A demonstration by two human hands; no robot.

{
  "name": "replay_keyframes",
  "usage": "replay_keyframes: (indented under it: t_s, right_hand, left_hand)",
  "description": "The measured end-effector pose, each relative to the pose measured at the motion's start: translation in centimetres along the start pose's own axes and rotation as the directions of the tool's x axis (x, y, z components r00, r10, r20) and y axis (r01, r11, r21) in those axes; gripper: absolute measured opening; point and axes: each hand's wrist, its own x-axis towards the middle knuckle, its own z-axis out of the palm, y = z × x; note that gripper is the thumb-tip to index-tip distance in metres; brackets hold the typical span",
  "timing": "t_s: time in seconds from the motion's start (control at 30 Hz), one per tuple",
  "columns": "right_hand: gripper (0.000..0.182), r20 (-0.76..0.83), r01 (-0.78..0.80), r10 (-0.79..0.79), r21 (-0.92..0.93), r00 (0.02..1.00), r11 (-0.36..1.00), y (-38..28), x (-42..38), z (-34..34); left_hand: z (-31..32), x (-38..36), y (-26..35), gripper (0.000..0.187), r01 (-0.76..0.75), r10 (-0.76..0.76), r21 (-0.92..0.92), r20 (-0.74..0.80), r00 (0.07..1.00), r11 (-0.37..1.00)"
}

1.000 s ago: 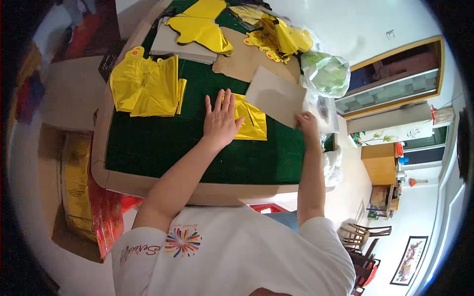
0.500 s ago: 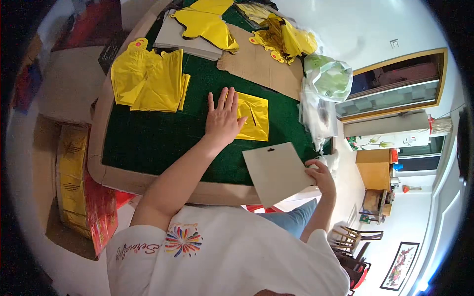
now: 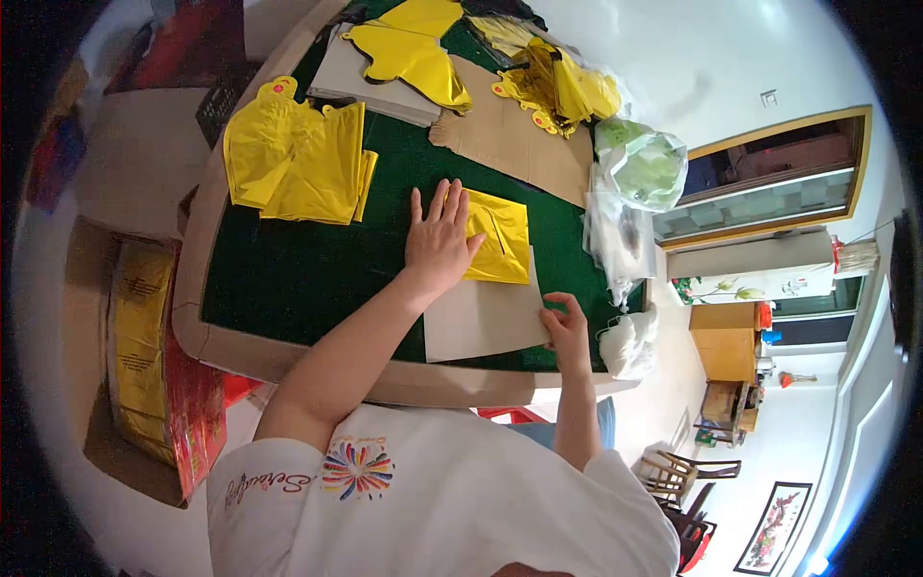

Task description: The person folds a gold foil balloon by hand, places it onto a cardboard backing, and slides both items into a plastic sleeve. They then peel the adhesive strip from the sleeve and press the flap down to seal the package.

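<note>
My left hand (image 3: 438, 238) lies flat, fingers stretched, over the left side of a folded yellow foil sheet (image 3: 500, 240) with a dark slit-like mark. A pale rectangular card (image 3: 481, 322) lies at the near side of the foil, its upper part overlapped by it. My right hand (image 3: 565, 332) is at the card's right edge, with thumb and fingers closed on that edge. Part of the card's top is hidden by the foil and my left hand.
Yellow foil pieces (image 3: 303, 159) lie at the left of the green-topped table (image 3: 279, 279). At the back are a stack of pale cards (image 3: 385, 91), a cardboard sheet (image 3: 514, 125) and more crumpled foil (image 3: 577, 87). Plastic bags (image 3: 639, 168) sit at the right; an open carton (image 3: 139, 356) stands left.
My right hand has brought the card leftward and up to the foil, so its upper part is now overlapped by the foil. My left hand has stayed flat on the foil.
</note>
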Motion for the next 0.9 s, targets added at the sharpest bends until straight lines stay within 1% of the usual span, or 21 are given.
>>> replay_keyframes:
  t_s: [0.03,0.1,0.13,0.2,0.23,0.3,0.33,0.4,0.43,0.5,0.53,0.6,0.63,0.7,0.73,0.77,0.83,0.9]
  right_hand:
    - [0.023,0.002,0.002,-0.002,0.0,1.0,1.0,-0.4,-0.1,-0.1]
    - [0.021,0.063,-0.062,0.067,-0.069,0.996,0.996,-1.6,-0.6,-0.7]
    - [0.021,0.062,-0.064,0.068,-0.07,0.996,0.996,-1.1,-0.5,-1.5]
    - [0.022,0.075,-0.012,0.016,-0.063,0.997,0.998,0.2,-0.2,-4.3]
    - [0.022,-0.072,-0.059,0.054,-0.08,0.996,0.995,-1.0,-0.8,-5.6]
    - [0.021,-0.17,0.053,-0.083,-0.174,0.982,0.983,0.5,-0.4,-7.9]
    - [0.021,-0.172,0.052,-0.083,-0.174,0.982,0.983,1.6,0.3,-8.7]
    - [0.02,-0.289,0.225,-0.31,-0.292,0.906,0.929,2.8,1.2,-9.2]
    - [0.02,-0.289,0.225,-0.31,-0.29,0.906,0.93,2.8,1.1,-9.1]
    - [0.023,-0.32,0.115,-0.228,-0.335,0.92,0.935,2.2,1.0,-8.6]
    - [0.023,-0.318,0.119,-0.23,-0.332,0.92,0.936,2.3,1.3,-8.7]
    - [0.034,-0.408,0.194,-0.385,-0.435,0.828,0.879,2.4,1.6,-9.3]
    - [0.034,-0.413,0.192,-0.384,-0.435,0.826,0.88,2.4,1.8,-9.2]
    - [0.042,-0.459,0.223,-0.506,-0.54,0.73,0.812,2.1,2.9,-8.7]
    - [0.041,-0.481,0.181,-0.49,-0.554,0.727,0.813,2.2,3.7,-8.6]
    - [0.041,-0.485,0.178,-0.489,-0.553,0.725,0.814,2.1,4.4,-8.5]
    - [0.036,-0.406,0.168,-0.495,-0.618,0.769,0.768,1.7,5.9,-7.9]
    - [0.033,-0.403,0.176,-0.494,-0.61,0.77,0.773,1.9,7.3,-6.7]
  left_hand:
    - [0.0,0.0,0.0,0.068,0.002,-0.002,0.001,-0.002,1.0,1.0]
    - [0.1,0.1,-0.1,0.068,-0.004,0.004,0.008,0.005,1.0,1.0]
    - [0.2,0.1,-0.1,0.068,-0.004,0.004,0.007,0.006,1.0,1.0]
    - [0.4,0.0,-0.1,0.068,-0.007,0.008,0.011,-0.021,1.0,1.0]
    - [0.4,0.0,-0.1,0.068,-0.012,0.012,0.01,-0.017,1.0,1.0]
    - [0.2,0.0,-0.1,0.069,-0.01,0.01,0.019,-0.015,1.0,1.0]
    - [0.2,0.1,-0.1,0.069,-0.012,0.012,0.019,-0.015,1.0,1.0]
    - [0.3,0.1,-0.1,0.068,0.0,0.0,0.042,0.007,1.0,0.999]
    - [0.3,0.0,-0.1,0.068,-0.001,0.0,0.044,0.008,1.0,0.999]
    - [0.2,0.1,-0.4,0.068,-0.018,0.018,0.009,-0.032,0.999,1.0]
    - [0.3,0.1,-0.5,0.068,-0.017,0.017,0.013,-0.034,0.999,1.0]
    - [0.5,0.0,-0.2,0.068,-0.022,0.022,-0.006,-0.038,0.999,1.0]
    - [0.5,0.1,-0.2,0.068,-0.027,0.027,-0.007,-0.038,0.999,1.0]
    - [0.6,0.1,-0.2,0.067,-0.019,0.02,0.014,-0.047,0.999,1.0]
    - [0.6,0.0,-0.2,0.067,-0.024,0.025,0.014,-0.046,0.999,1.0]
    - [0.7,0.0,-0.3,0.067,-0.027,0.028,0.012,-0.055,0.998,1.0]
    - [0.7,0.0,-0.2,0.067,-0.026,0.027,0.01,-0.069,0.997,1.0]
    - [0.6,0.0,-0.2,0.067,-0.023,0.024,0.02,-0.06,0.998,1.0]
